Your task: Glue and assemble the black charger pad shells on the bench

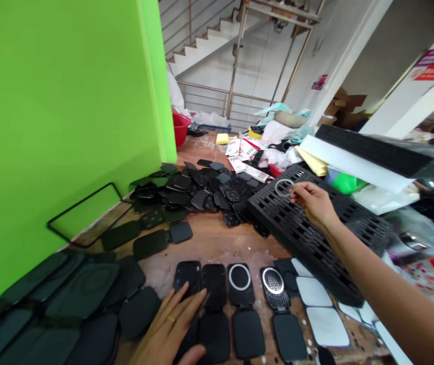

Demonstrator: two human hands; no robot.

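My right hand (312,202) pinches a thin pale ring (284,188) by its edge, just above a black slotted foam tray (338,248). With its fingers spread, my left hand (171,327) rests over the leftmost of a row of hinged black folding pads. In that row, a pad (239,277) right of the middle carries a white ring, and so does the rightmost pad (274,281). Between them and my left hand lies a plain black pad (214,287) without a ring. What sits under my left palm is hidden.
A heap of black plates (197,187) lies behind the row, and stacked black pads (83,289) fill the left. White squares (328,325) lie at right. A black wire frame (87,215) leans by the green wall (65,101). A foam block (369,154) juts in at right.
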